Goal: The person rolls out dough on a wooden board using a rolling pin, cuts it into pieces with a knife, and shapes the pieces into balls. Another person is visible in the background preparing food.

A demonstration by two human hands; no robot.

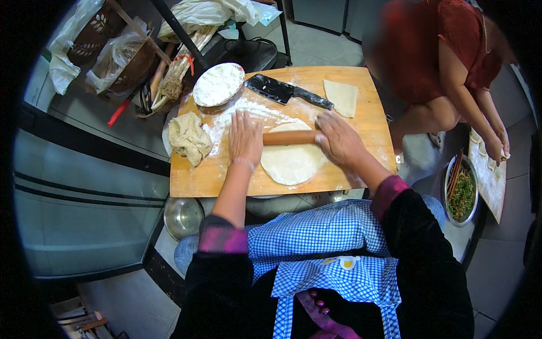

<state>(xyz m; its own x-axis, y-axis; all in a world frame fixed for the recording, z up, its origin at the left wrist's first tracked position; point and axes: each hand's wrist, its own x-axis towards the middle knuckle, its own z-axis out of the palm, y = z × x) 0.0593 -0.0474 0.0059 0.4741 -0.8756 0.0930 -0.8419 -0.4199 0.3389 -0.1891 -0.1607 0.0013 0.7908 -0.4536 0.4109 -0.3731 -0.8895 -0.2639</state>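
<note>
A wooden rolling pin [290, 137] lies across a flat round sheet of dough [292, 166] on a floured wooden board [216, 182]. My left hand [246, 137] presses on the pin's left end, its fingers stretched forward. Over the right end, my right hand [341, 136] is bent around the pin and slightly blurred. Both ends of the pin are hidden beneath my hands. To the left of my left hand sits a lump of dough [189, 137]. Beyond my hands are a black cleaver [271, 88] dusted with flour and a cut piece of flat dough [341, 97].
A bowl of flour [219, 84] stands at the board's far left. Below the near left edge is a metal bowl [183, 218]. At right, a person in red [461, 63] handles dough over a floured board [493, 186], beside a bowl of chopped green filling [462, 195] with chopsticks.
</note>
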